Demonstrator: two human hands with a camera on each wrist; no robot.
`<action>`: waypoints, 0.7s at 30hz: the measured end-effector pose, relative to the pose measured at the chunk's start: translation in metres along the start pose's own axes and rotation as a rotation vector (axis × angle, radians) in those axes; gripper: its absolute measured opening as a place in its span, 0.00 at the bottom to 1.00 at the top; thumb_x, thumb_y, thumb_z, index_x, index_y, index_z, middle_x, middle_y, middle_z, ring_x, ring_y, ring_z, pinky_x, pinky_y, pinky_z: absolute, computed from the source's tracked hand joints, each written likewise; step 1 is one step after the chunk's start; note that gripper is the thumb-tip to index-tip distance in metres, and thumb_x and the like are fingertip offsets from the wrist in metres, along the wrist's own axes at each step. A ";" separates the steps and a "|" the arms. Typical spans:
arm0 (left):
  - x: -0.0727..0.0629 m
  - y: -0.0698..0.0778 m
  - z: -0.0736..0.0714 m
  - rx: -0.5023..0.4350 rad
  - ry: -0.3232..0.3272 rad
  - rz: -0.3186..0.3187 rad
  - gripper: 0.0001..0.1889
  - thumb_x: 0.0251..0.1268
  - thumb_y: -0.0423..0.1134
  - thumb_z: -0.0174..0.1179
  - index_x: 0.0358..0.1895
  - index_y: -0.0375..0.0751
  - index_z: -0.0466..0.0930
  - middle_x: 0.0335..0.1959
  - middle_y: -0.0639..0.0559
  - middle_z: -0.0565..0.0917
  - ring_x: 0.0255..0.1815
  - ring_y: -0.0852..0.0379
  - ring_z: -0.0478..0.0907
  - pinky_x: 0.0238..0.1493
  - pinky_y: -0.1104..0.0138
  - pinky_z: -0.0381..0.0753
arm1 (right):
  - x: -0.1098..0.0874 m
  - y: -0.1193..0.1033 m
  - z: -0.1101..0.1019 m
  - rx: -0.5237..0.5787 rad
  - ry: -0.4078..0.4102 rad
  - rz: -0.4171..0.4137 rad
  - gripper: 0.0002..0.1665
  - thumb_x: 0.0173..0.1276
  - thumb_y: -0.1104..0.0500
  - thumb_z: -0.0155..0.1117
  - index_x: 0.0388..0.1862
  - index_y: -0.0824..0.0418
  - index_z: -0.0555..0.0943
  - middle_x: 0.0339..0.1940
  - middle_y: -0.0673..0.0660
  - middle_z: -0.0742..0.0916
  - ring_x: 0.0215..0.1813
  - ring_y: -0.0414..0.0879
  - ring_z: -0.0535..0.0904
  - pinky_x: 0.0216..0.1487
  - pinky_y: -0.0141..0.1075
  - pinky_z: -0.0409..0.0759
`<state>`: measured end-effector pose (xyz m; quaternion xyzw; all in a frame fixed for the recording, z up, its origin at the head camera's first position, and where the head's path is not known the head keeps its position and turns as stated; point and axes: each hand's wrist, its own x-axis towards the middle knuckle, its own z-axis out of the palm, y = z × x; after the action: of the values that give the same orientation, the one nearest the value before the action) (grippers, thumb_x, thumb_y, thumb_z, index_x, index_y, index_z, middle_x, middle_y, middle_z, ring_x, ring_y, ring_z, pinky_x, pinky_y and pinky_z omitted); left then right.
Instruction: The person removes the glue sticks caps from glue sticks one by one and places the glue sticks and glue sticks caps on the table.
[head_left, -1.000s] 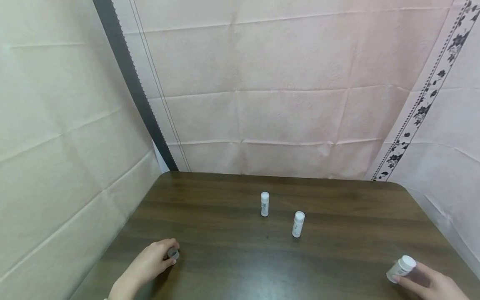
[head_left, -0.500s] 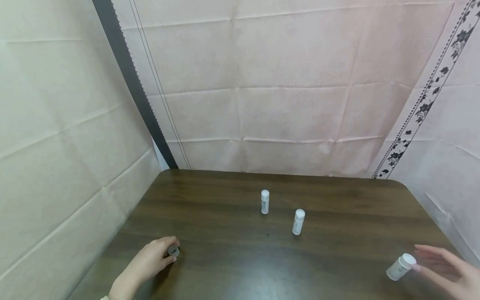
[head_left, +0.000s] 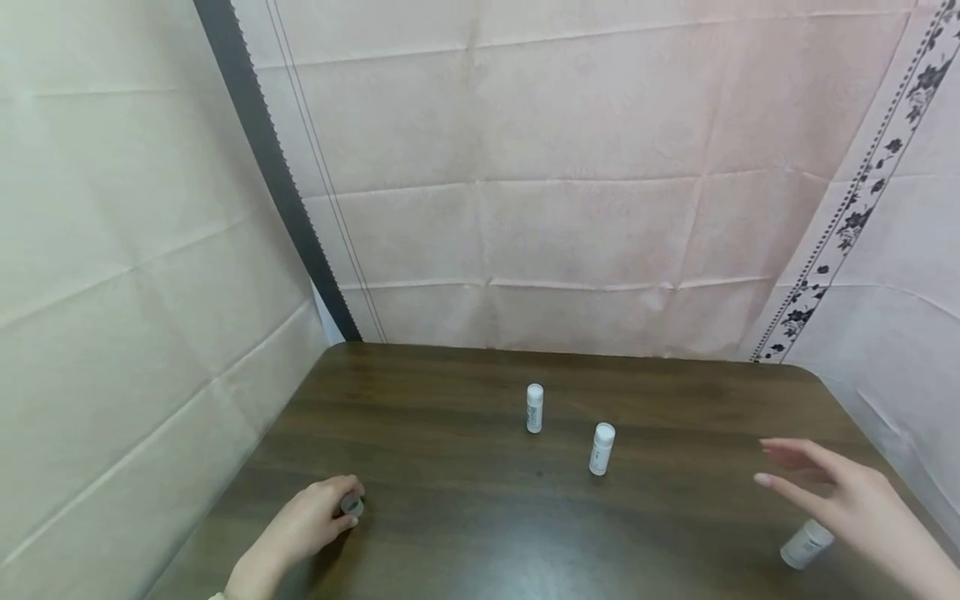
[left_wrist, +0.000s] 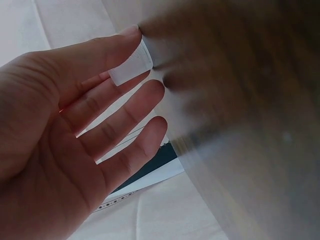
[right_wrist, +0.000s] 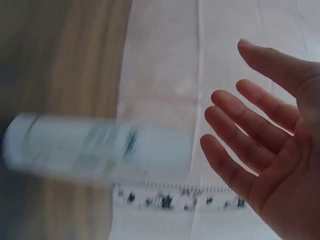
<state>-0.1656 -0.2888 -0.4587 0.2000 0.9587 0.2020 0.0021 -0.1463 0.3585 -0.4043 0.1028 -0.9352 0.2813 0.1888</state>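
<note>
My left hand (head_left: 303, 521) rests at the table's near left, pinching a small translucent ribbed cap (left_wrist: 131, 66) between thumb and forefinger. In the left wrist view the other fingers are spread, their tips close to the tabletop. Over the right side of the table my right hand (head_left: 851, 496) hovers, thumb and fingers apart, nothing between them. Just below its wrist a white labelled bottle (head_left: 806, 547) stands on the wood, partly covered by the hand; the same bottle shows blurred in the right wrist view.
Two slim white capped bottles stand upright further back: one (head_left: 534, 410) near the table's middle, another (head_left: 602, 450) slightly nearer and to its right. Pale creased cloth (head_left: 570, 233) hangs behind and along both sides of the dark wooden table (head_left: 442, 533).
My right hand has let go of the white bottle and moved up and forward, leaving it standing at the right. The left hand stays put with the cap.
</note>
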 end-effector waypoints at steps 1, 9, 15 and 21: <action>0.000 0.000 0.000 0.000 -0.001 0.001 0.15 0.55 0.34 0.74 0.43 0.45 0.80 0.39 0.57 0.84 0.38 0.54 0.84 0.36 0.60 0.83 | 0.006 -0.005 0.002 0.003 -0.004 -0.015 0.25 0.60 0.50 0.78 0.56 0.45 0.82 0.49 0.40 0.88 0.45 0.20 0.77 0.38 0.15 0.69; -0.004 0.001 -0.001 0.015 0.011 0.002 0.14 0.55 0.33 0.74 0.42 0.46 0.80 0.38 0.58 0.84 0.38 0.56 0.83 0.36 0.61 0.82 | 0.050 -0.039 0.013 0.040 -0.033 -0.074 0.24 0.63 0.48 0.76 0.58 0.46 0.82 0.52 0.53 0.88 0.48 0.27 0.80 0.40 0.22 0.75; -0.004 0.000 -0.001 0.017 0.007 0.010 0.14 0.56 0.34 0.74 0.43 0.46 0.80 0.38 0.59 0.84 0.37 0.57 0.83 0.35 0.62 0.82 | 0.064 -0.050 0.020 0.036 -0.056 -0.068 0.24 0.64 0.45 0.74 0.58 0.45 0.81 0.51 0.51 0.89 0.50 0.38 0.82 0.43 0.28 0.76; 0.000 -0.001 0.000 0.015 -0.007 0.011 0.14 0.56 0.35 0.74 0.43 0.47 0.80 0.37 0.60 0.83 0.35 0.60 0.81 0.33 0.64 0.80 | 0.066 -0.050 0.035 0.065 -0.083 -0.077 0.24 0.65 0.46 0.74 0.58 0.49 0.81 0.52 0.52 0.88 0.52 0.56 0.84 0.46 0.36 0.80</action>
<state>-0.1661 -0.2898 -0.4590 0.2058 0.9592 0.1940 0.0026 -0.2020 0.2926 -0.3796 0.1564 -0.9280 0.2994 0.1574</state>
